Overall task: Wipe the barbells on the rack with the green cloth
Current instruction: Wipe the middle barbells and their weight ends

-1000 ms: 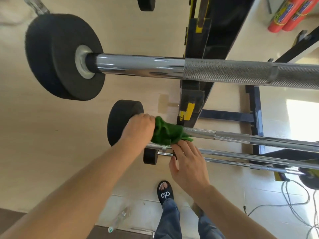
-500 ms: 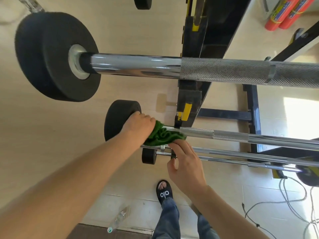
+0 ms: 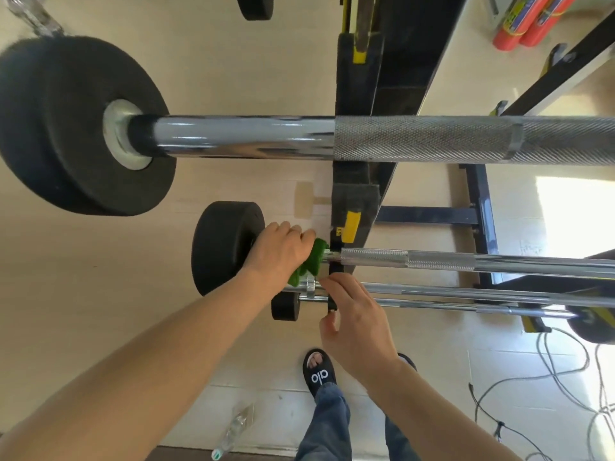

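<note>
A: In the head view, what does the left hand (image 3: 283, 251) do?

B: Its fingers are curled around the green cloth (image 3: 311, 261), and the cloth is wrapped on the second barbell (image 3: 432, 261), on the smooth part of the bar between the black plate (image 3: 223, 247) and the black upright of the rack (image 3: 356, 201). The cloth almost touches the upright, just below the yellow tab (image 3: 351, 226).

A: And the right hand (image 3: 357, 324)?

B: It is just under the cloth, with straight, relaxed fingers. The fingertips (image 3: 327, 282) reach the thinner bar (image 3: 466, 292) beside the upright. It holds nothing; whether it really presses on the bar, I cannot tell.

A: Where are the other barbells?

B: The top barbell (image 3: 399, 138) crosses the whole picture, near the camera, with a big black plate (image 3: 76, 128) at its left end and a rough grip part on the right. Under the thinner bar there is one more thin bar (image 3: 482, 309), with a small black plate (image 3: 285, 306) at its left end.

A: What is on the floor?

B: A foot in a black slipper (image 3: 319, 371) and jeans legs near the bottom edge, a plastic bottle (image 3: 233, 430) lying to the left of them, grey cables (image 3: 559, 371) at the bottom right, and red cylinders (image 3: 529, 18) in the top right corner.
</note>
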A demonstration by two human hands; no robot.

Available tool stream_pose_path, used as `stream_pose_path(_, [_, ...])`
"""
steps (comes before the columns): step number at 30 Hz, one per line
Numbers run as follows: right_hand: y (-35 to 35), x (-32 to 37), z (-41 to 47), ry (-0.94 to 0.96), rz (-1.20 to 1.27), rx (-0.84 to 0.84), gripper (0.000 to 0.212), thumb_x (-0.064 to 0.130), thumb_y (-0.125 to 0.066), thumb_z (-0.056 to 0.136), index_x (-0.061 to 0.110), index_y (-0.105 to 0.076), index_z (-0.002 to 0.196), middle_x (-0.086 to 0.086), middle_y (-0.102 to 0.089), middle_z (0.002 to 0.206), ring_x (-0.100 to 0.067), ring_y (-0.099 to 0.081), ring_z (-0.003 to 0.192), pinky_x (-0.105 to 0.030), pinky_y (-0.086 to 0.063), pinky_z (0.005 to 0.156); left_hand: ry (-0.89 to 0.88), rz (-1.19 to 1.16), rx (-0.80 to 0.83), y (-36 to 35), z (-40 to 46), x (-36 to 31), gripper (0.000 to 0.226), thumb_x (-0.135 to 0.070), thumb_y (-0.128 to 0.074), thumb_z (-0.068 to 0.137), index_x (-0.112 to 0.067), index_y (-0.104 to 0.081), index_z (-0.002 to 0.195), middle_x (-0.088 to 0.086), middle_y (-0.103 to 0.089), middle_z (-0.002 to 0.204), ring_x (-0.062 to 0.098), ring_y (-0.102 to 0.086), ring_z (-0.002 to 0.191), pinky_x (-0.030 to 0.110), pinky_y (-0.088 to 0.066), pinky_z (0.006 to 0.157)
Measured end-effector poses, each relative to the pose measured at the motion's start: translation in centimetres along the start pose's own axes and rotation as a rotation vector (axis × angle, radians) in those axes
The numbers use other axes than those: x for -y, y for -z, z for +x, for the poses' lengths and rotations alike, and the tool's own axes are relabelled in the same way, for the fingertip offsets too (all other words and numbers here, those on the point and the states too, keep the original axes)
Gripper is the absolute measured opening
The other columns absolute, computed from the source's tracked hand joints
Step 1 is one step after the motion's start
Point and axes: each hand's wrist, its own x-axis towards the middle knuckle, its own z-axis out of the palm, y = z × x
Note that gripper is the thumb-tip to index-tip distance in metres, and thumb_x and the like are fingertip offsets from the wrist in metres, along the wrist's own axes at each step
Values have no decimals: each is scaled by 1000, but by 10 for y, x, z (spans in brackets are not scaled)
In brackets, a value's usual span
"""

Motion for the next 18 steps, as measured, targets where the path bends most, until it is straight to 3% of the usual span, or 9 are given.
stream_pose_path(3, [-2,0,-2,3,15,13,53,13,-67,79,20,-57,131,9,-53,131,-10,-54,116,-15,-43,92,41,-9,145,-5,-2,14,34,-18,-73,83,-14,-54,112,6,-64,110,25,-59,102,37,-48,89])
stream_pose_path(6, [-3,3,-4,-6,45,-3,54,12,-66,78,18,-56,132,7,-53,132,-12,-53,118,-15,-43,93,68,-105,249,3,2,9,18,-17,-65,89,-13,-55,104,1,-59,89,20,-56,83,35,-48,76])
stream_pose_path(8, [-4,6,-4,-33,96,-16,56,11,-67,78,20,-54,132,8,-52,131,-8,-51,116,-8,-36,91,96,-345,404,14,16,2,21,-23,-63,90,-15,-51,106,0,-50,79,18,-52,74,33,-44,68])
stream_pose_path(10, [-4,7,-4,-63,156,-26,56,9,-66,79,23,-54,131,11,-52,129,-4,-50,112,-9,-40,90,137,-596,509,21,35,-8,26,-28,-66,86,-16,-51,103,-1,-51,79,19,-54,75,33,-44,66])
stream_pose_path(12, [-3,4,-2,-60,181,-33,53,5,-63,80,23,-54,129,10,-54,129,-7,-53,110,-15,-47,89,166,-640,471,19,42,-17,24,-28,-65,83,-15,-54,101,-1,-53,78,20,-56,76,32,-42,62])
stream_pose_path(15, [-2,-1,-1,-57,189,-13,53,1,-61,79,23,-55,127,9,-54,130,-10,-54,109,-12,-41,85,154,-507,271,8,30,-26,25,-31,-66,83,-18,-59,104,-2,-59,81,21,-60,74,30,-38,58])
stream_pose_path(18, [8,1,-3,-65,188,31,54,2,-62,83,25,-53,131,10,-51,135,-11,-54,114,-18,-46,88,113,-280,60,-3,4,-24,46,-29,-73,83,-16,-49,120,5,-65,103,26,-65,93,36,-48,76])
